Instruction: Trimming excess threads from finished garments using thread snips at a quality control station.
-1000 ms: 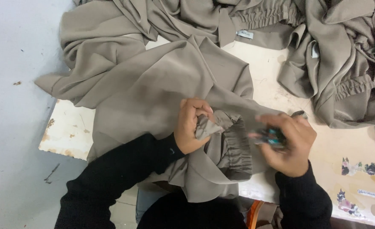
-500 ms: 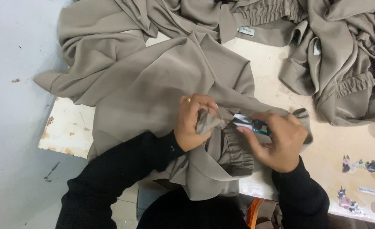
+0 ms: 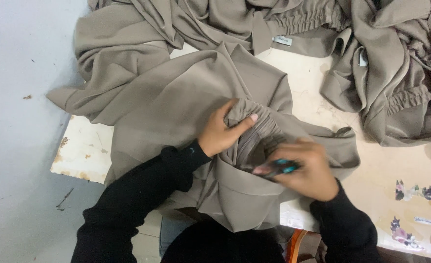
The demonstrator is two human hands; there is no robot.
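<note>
two hands work at the near table edge, both in black sleeves. the right hand (image 3: 309, 170) is closed around a small teal-handled tool (image 3: 280, 168), blurred, its tip at the cloth just in front. the left hand (image 3: 221, 131) pinches a gathered, elastic-looking band of the garment (image 3: 176, 104), thumb pressed on top of the bunched folds. that garment is one taupe piece, smooth and slightly shiny, spread over the table's (image 3: 86, 151) near left corner and spilling toward the person's lap. farther back lie more taupe pieces: one heap (image 3: 401, 73) at the right and another (image 3: 235, 19) along the far edge, bearing a small white label (image 3: 282, 41). the tabletop is pale and worn.
</note>
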